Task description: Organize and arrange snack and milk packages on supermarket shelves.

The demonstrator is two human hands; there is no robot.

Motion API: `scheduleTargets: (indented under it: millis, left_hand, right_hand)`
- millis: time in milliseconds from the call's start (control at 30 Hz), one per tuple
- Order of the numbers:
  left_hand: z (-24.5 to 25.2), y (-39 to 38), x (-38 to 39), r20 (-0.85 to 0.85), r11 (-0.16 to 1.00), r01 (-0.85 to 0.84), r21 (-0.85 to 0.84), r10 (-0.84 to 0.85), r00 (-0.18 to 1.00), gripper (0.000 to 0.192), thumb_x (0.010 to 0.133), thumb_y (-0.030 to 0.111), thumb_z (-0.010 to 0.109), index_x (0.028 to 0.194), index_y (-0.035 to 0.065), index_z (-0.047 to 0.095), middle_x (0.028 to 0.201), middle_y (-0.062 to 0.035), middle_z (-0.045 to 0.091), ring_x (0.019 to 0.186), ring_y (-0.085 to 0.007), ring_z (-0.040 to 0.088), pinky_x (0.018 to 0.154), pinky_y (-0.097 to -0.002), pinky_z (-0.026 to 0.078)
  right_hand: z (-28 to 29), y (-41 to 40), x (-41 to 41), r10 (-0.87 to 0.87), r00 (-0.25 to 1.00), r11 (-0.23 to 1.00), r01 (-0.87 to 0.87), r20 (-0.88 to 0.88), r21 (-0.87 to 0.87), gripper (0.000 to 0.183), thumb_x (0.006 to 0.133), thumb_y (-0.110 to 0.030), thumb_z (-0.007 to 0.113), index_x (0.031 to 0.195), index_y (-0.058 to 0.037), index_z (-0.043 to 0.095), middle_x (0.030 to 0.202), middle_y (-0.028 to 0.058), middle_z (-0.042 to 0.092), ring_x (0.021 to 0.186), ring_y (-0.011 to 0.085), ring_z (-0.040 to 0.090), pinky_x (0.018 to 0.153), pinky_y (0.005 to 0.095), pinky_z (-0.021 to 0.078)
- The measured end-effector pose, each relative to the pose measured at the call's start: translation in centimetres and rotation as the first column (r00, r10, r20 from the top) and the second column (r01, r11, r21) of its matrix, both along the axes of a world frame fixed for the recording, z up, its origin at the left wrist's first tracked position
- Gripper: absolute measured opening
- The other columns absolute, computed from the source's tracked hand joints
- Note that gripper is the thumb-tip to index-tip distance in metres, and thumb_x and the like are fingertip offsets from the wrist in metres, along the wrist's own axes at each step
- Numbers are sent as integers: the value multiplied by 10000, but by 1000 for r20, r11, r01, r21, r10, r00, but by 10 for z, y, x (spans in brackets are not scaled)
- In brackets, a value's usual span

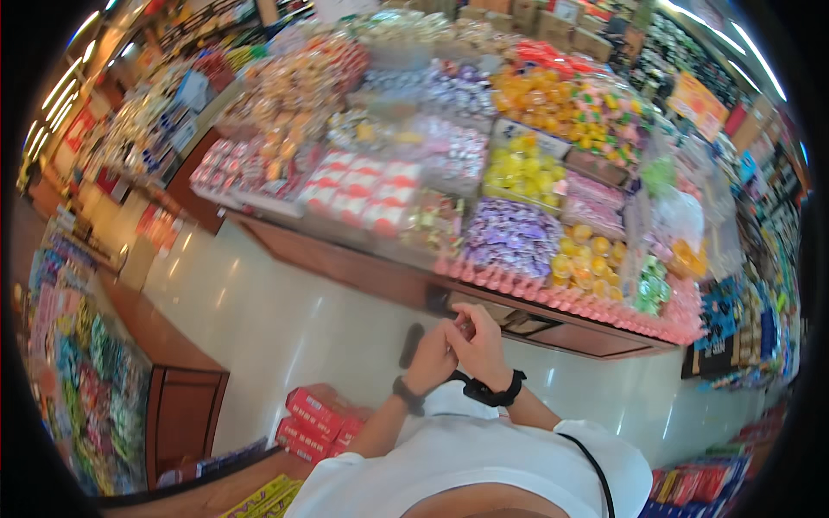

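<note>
My left hand (429, 357) and my right hand (482, 343) meet in front of my white shirt (479, 447), with their fingers curled together. A small, dark reddish patch shows between the fingers, too blurred to tell whether it is an object. Each wrist wears a black band; the one on the right looks like a watch (482, 392). Just beyond the hands stands a wooden candy display counter (350, 275), its front rim trimmed with pink frill (505, 281). Purple-wrapped candies (511, 233) and yellow-orange round candy cups (588, 262) lie nearest to them.
More bins hold red-and-white packs (363, 191) and yellow-wrapped sweets (523, 165). Plastic bags (677, 217) hang at the counter's right end. Red boxes (317, 414) sit on the shiny floor (259, 330) at lower left. Another wooden counter (184, 401) stands left.
</note>
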State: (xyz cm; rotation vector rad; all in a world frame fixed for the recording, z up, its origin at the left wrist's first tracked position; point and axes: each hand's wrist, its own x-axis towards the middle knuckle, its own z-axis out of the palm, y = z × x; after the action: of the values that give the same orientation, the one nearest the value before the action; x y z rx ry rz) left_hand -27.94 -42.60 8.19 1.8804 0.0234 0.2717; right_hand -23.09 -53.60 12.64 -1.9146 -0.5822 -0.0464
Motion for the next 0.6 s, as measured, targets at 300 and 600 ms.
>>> scheduleTargets:
  millis: [300, 600]
  left_hand:
    - [1, 135, 59, -172, 989, -116, 93, 131, 976, 343, 909, 125, 598, 1236, 24, 576, 999, -191, 690, 934, -354, 670, 767, -412, 509]
    - [-14, 247, 106, -351, 917, -256, 305, 359, 865, 247, 911, 162, 650, 1091, -3, 609, 968, -172, 662, 866, -283, 642, 718, -373, 504]
  right_hand:
    - [-19, 130, 99, 357, 930, 934, -353, -86, 55, 372, 855, -121, 710, 1185, -5, 585, 898, 52, 573, 641, 102, 519, 570, 254, 437]
    - [-45, 218, 168, 380, 884, 924, -377, -274, 64, 516, 817, -202, 749, 1263, -44, 543, 1024, 109, 616, 738, 204, 580, 701, 341, 504]
